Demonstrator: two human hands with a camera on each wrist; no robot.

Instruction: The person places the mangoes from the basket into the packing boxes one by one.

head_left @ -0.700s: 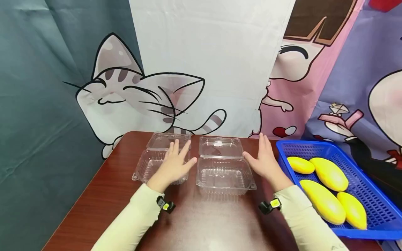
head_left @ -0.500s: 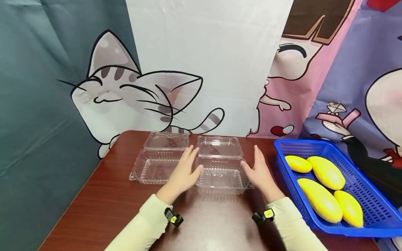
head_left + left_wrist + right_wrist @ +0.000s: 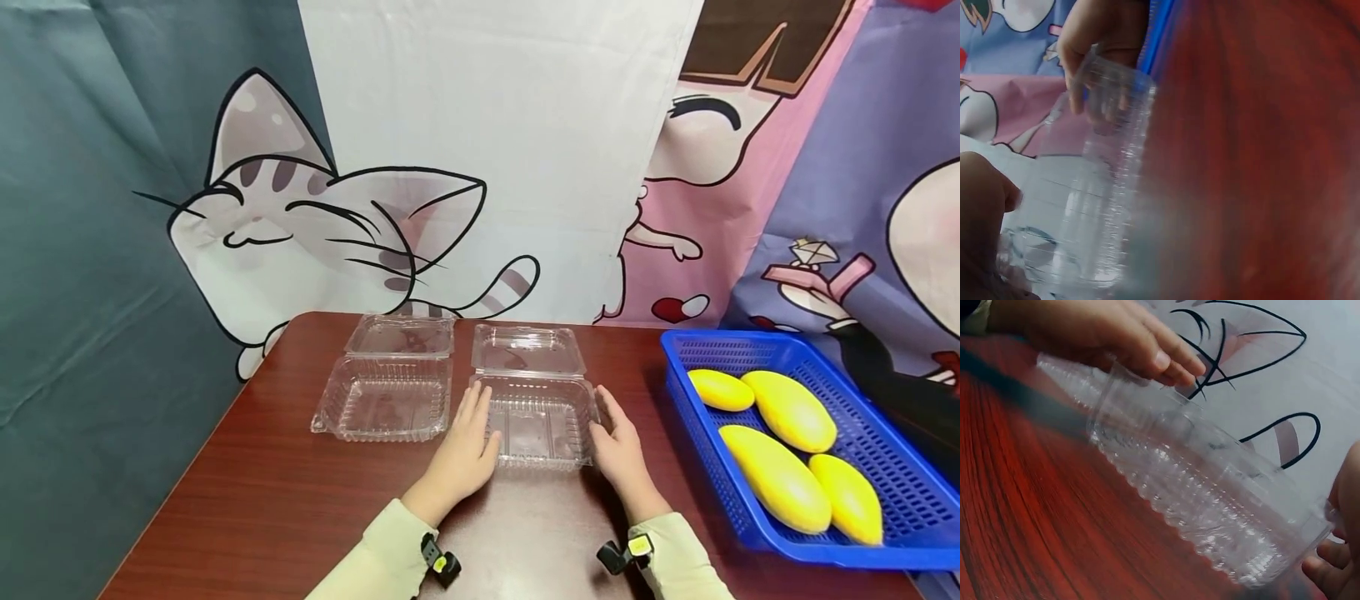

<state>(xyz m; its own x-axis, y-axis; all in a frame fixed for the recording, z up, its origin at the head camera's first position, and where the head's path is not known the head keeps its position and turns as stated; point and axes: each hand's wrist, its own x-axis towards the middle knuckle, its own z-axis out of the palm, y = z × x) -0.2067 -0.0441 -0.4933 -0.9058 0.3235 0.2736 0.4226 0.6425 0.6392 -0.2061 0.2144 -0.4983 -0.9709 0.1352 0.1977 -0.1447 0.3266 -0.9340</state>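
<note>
Two clear plastic clamshell boxes lie with their lids folded back on a brown wooden table (image 3: 247,500). My left hand (image 3: 463,454) is at the left side of the right-hand box (image 3: 536,429), its fingers extended along the rim. At that box's right side is my right hand (image 3: 621,454), fingers pointing forward and thumb by the rim. In the right wrist view the left hand (image 3: 1116,337) lies over one end of the box (image 3: 1197,487), with the right fingers (image 3: 1329,569) at the other end. The left-hand box (image 3: 386,408) stands apart from both hands.
A blue perforated basket (image 3: 847,557) at the right holds several yellow mangoes (image 3: 776,479). Behind the table hangs a cloth backdrop (image 3: 525,150) with a cartoon cat and figures. Both wrists wear small cameras on black straps.
My left hand has moved right and nearer, from over the left-hand box to the side of the right-hand one. My right hand has come down to that box's right side.
</note>
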